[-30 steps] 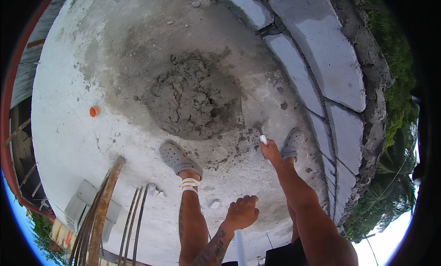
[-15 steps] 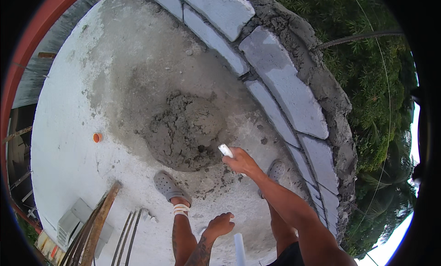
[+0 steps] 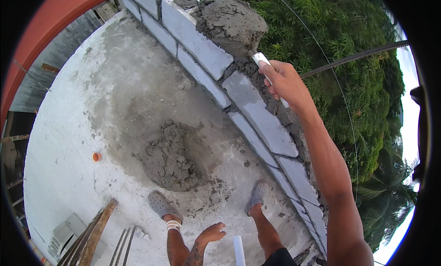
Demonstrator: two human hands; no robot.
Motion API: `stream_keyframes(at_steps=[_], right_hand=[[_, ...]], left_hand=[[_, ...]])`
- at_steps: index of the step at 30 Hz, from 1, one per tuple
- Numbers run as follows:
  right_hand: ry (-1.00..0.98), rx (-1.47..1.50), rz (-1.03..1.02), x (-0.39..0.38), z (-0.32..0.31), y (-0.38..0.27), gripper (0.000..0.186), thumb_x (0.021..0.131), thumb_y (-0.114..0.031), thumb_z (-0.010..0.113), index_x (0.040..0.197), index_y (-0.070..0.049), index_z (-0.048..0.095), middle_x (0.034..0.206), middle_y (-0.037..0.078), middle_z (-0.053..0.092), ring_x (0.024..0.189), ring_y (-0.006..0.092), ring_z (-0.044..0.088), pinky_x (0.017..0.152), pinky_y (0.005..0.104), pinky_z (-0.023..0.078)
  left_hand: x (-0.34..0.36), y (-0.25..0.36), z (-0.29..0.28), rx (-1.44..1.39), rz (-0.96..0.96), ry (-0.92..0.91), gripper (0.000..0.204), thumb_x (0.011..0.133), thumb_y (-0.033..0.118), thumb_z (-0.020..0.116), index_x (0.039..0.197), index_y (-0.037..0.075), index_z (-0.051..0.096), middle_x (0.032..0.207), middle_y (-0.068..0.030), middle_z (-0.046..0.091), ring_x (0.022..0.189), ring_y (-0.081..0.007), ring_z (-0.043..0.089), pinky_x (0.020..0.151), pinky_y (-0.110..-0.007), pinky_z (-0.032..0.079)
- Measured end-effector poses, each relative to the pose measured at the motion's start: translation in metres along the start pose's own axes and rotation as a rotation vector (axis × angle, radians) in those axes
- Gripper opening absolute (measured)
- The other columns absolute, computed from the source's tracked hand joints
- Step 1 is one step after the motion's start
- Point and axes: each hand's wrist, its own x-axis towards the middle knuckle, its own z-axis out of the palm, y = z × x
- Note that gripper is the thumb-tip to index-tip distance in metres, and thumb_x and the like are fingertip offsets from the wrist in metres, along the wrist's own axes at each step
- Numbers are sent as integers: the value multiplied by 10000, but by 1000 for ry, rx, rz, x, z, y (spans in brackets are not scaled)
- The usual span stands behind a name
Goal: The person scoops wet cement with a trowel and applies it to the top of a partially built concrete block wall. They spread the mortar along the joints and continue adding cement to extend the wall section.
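My right hand is wrapped round the white handle of a trowel, above the top of the block wall. A big heap of wet grey mortar sits at the far end of the handle and hides the blade. Whether that load touches the wall top, I cannot tell. My left hand hangs low near my left leg, holding nothing, its fingers loosely bent and partly apart. On the floor ahead of my feet lies a pile of mortar.
Past the wall grow dense green trees, with a ribbed steel bar jutting out there. An orange cup-like piece lies on the concrete floor. Lower left are rusty bars and a grey vented box. A white tube shows between my legs.
My right hand has swung up and right with the trowel, from the floor pile to the wall top, bringing a load of mortar. The pile looks smaller. My left hand stays low.
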Motion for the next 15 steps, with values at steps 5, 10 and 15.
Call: stream_keyframes(at_steps=[5, 10, 15], right_hand=[[262, -482, -65, 24, 29, -4, 351, 956, -204, 538, 1216, 28, 580, 1037, 312, 662, 993, 482, 630, 874, 525, 483], [406, -280, -39, -60, 17, -14, 379, 941, -154, 564, 1267, 39, 557, 963, 216, 692, 885, 338, 679, 823, 418, 520], [294, 387, 99, -68, 116, -7, 333, 1000, -247, 551, 1133, 51, 484, 812, 112, 618, 709, 175, 604, 640, 360, 500]], left_hand=[[0, 8, -3, 4, 32, -31, 531, 887, 311, 643, 1322, 29, 530, 1293, -223, 610, 1215, -337, 591, 991, -414, 477], [0, 13, -10, -47, 19, -2, 518, 896, 280, 634, 1327, 13, 529, 1282, -230, 618, 1215, -340, 592, 996, -405, 476], [6, 11, -9, -50, 2, -47, 523, 895, 272, 629, 1335, 8, 527, 1300, -231, 607, 1234, -337, 582, 1010, -402, 469]])
